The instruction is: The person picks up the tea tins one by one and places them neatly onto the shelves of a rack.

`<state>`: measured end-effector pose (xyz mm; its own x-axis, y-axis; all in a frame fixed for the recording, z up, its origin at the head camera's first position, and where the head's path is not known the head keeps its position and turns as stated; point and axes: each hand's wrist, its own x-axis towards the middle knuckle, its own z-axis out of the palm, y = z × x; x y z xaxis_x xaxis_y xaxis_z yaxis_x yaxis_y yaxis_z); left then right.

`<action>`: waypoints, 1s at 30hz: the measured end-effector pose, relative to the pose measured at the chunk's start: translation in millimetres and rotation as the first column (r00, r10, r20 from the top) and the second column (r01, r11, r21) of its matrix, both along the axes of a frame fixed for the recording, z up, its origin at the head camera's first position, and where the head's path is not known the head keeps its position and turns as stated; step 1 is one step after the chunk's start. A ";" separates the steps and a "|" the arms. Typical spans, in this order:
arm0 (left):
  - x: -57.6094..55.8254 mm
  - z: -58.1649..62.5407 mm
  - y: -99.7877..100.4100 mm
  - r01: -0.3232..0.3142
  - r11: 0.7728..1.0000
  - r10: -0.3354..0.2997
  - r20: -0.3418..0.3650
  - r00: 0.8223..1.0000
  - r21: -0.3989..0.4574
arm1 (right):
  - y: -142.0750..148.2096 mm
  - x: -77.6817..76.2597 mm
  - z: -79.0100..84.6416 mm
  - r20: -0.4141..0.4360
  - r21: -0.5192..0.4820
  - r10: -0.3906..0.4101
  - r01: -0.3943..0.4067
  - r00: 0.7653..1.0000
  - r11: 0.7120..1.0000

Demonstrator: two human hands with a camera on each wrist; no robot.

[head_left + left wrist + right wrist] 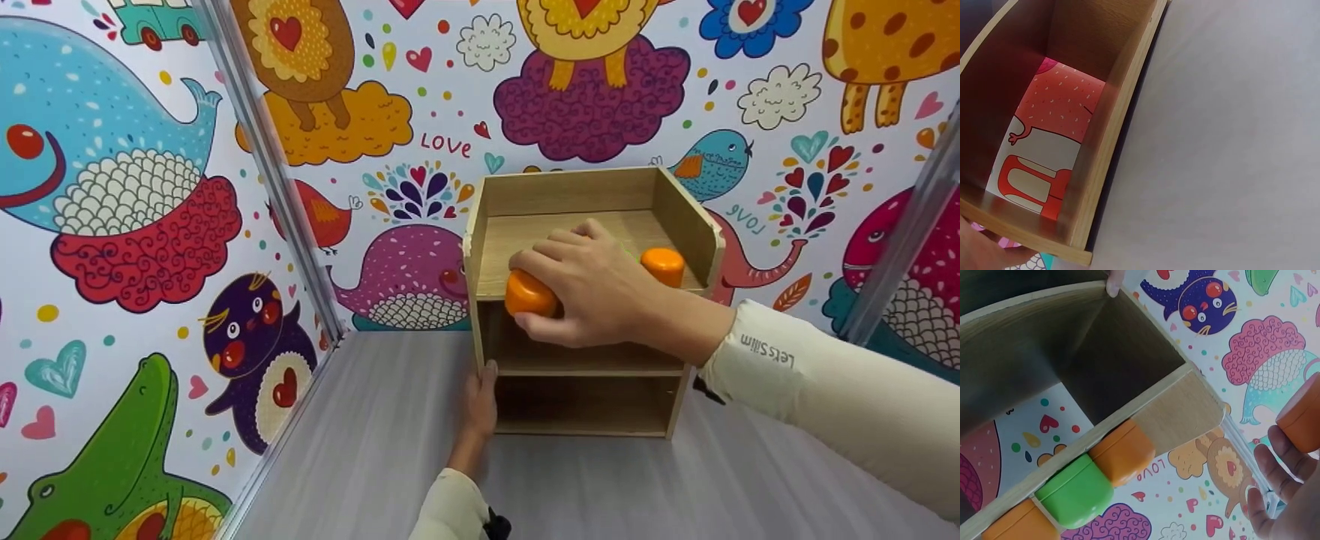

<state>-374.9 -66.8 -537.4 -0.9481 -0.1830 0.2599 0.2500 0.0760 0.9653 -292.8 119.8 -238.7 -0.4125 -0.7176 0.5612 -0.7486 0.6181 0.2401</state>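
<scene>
My right hand (581, 289) grips a small orange rounded container (531, 294) in front of the wooden shelf unit's (585, 371) top tier. In the right wrist view, the fingers (1280, 455) lie against the held container (1303, 419), which is apart from the shelf. Along the top tier's front edge stand an orange container (1123, 453), a green one (1075, 490) and another orange one (1022, 523). My left hand (478, 401) rests against the unit's left side, its thumb at the front edge. Only part of the left hand (982, 250) shows in the left wrist view.
The unit stands on a grey wood-look surface (375, 435), against a wall (465, 75) printed with cartoon animals. Metal corner posts (262, 157) join the wall panels. Two open compartments (585, 405) lie below the top tier.
</scene>
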 end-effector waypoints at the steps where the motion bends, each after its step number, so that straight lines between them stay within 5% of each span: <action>1: 3.3 4.2 -0.1 0.008 1.000 -0.008 -0.006 1.000 0.002 | 0.1 -1.7 1.0 0.001 0.001 -0.007 0.007 1.000 1.000; 6: 13.3 19.9 -2.5 0.080 0.997 -0.078 -0.084 0.993 0.018 | -0.4 -10.7 5.6 -0.004 -0.007 -0.028 0.028 1.000 1.000; 11: 13.5 21.9 -3.4 0.117 0.992 -0.110 -0.144 0.984 0.041 | -1.5 -18.4 9.4 -0.008 -0.014 -0.043 0.043 0.999 0.999; 30: 13.0 20.8 -4.0 0.103 0.993 -0.096 -0.104 0.990 0.058 | 3.0 -52.3 15.8 0.147 -0.010 -0.197 0.201 0.969 0.980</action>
<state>-361.9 -70.7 -516.6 -0.9318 -0.1082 0.3464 0.3499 -0.0149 0.9367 -345.1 122.8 -222.9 -0.6235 -0.5995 0.5018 -0.6357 0.7624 0.1210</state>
